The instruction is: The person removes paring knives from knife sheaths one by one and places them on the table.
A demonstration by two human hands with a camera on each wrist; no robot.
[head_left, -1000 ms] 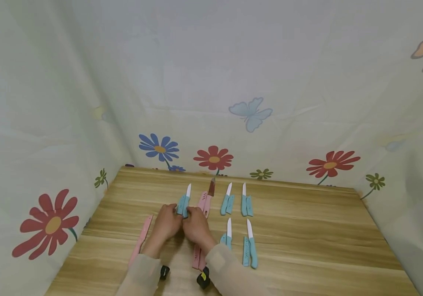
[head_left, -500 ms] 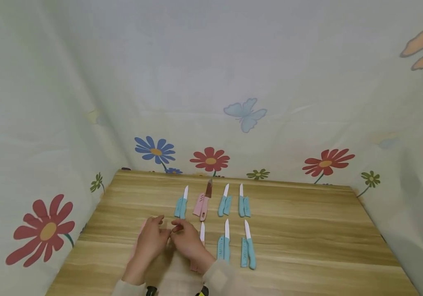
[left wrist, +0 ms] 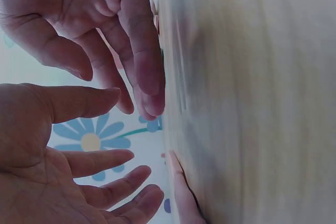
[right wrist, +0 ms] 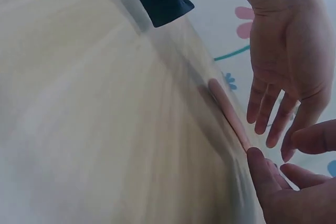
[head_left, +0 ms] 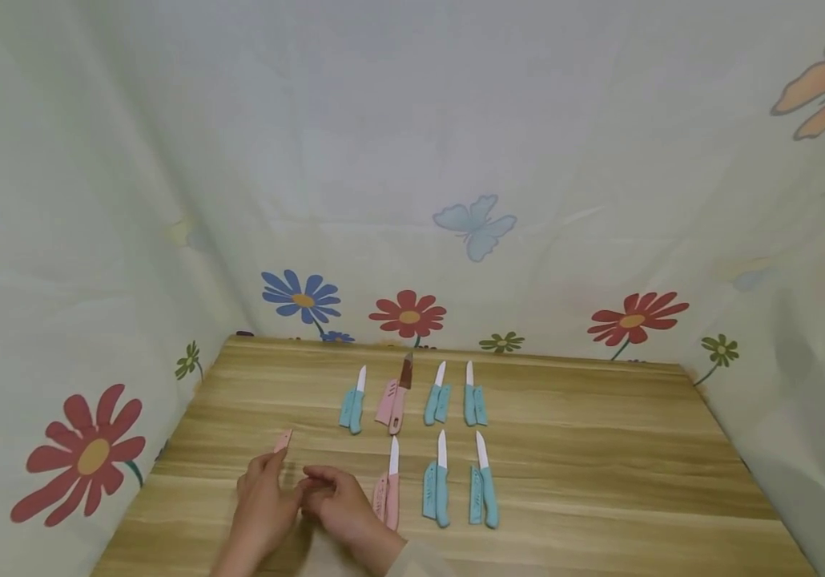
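A pink knife in its sheath (head_left: 283, 440) lies at the left of the table, partly covered by my left hand (head_left: 263, 505) in the head view. That hand has its fingers extended and apart beside the pink knife (left wrist: 185, 195) in the left wrist view, gripping nothing. To its right, my right hand (head_left: 344, 509) hovers low with loosely bent fingers and holds nothing. Its nearest unsheathed neighbour is a pink paring knife (head_left: 394, 485) with a white blade, its pink sheath (head_left: 380, 498) alongside. In the right wrist view, the right hand's fingertips (right wrist: 257, 161) appear near the pink knife's end (right wrist: 228, 111).
Behind lie a teal paring knife (head_left: 357, 410), a pink knife (head_left: 398, 405) with a brownish blade, and two more teal knives, each beside a sheath. Two teal knives (head_left: 443, 493) are in the front row. A flowered curtain (head_left: 564, 264) surrounds the wooden table (head_left: 600, 465).
Both hands have left the teal knife at the back left and moved toward the front left. The left hand now lies over the sheathed pink knife; the front pink knife is uncovered.
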